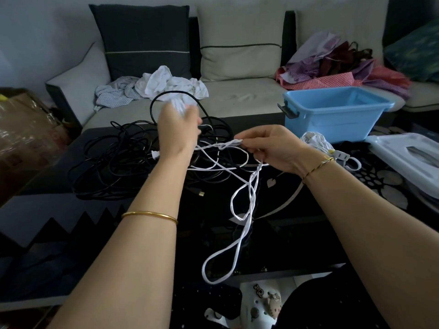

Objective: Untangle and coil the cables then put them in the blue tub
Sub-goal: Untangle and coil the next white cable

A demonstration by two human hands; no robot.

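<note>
Before a grey sofa (237, 91) stood the dark glossy worktop (285, 233), with black cables (114, 162) tangled on its left half and the blue tub (332, 119) at its far right. The right hand (273, 148) pinched a white cable (221, 145), whose loops hung toward the near edge. The left hand (178, 129) was raised and blurred, so its grip could not be told.

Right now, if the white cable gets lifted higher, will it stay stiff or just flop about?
Probably floppy: the white cable sags in a loose loop below where the right hand pinches it. Likely light, since a fingertip pinch carries that hanging length. It may snag, as its strands run into the black cables.
</note>
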